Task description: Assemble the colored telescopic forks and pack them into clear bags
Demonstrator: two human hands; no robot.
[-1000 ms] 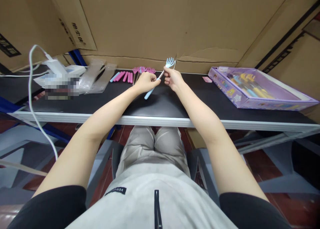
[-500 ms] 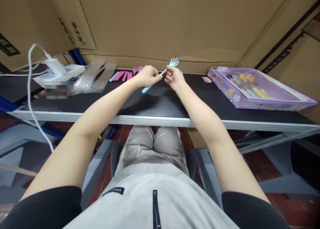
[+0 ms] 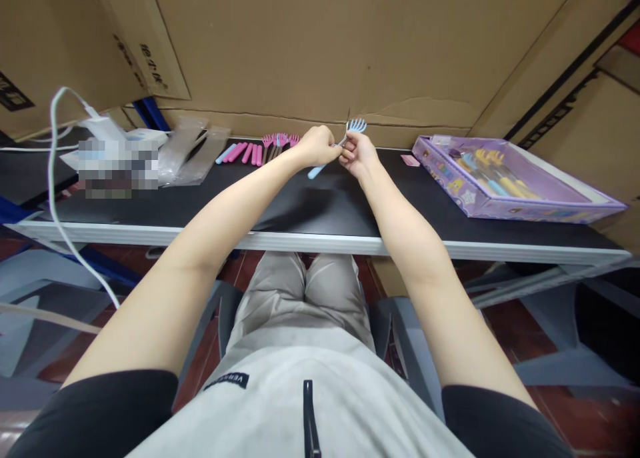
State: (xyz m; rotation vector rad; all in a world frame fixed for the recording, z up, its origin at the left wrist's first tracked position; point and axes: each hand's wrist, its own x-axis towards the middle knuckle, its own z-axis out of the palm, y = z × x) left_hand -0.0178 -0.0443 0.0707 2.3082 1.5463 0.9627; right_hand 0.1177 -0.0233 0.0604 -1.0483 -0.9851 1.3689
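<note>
Brown cardboard (image 3: 300, 51) stands behind our black table (image 3: 410, 208). Above it, near the middle of the back edge, we hold a blue claw stick (image 3: 358, 125). Our left hand (image 3: 319, 146) has its grip curled around it, and its blue handle (image 3: 315, 172) pokes out below. Our right hand (image 3: 359, 154) has its grip pinching it just under the claws. Pink sticks (image 3: 248, 153) and pink claws (image 3: 281, 139) lie near the back edge, left of the middle. One purple box (image 3: 465, 199) sits by the right edge.

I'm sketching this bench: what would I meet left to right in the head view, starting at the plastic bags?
Plastic bags, pink handles, pink claw heads, left hand, right hand, pink card, purple box.
</note>
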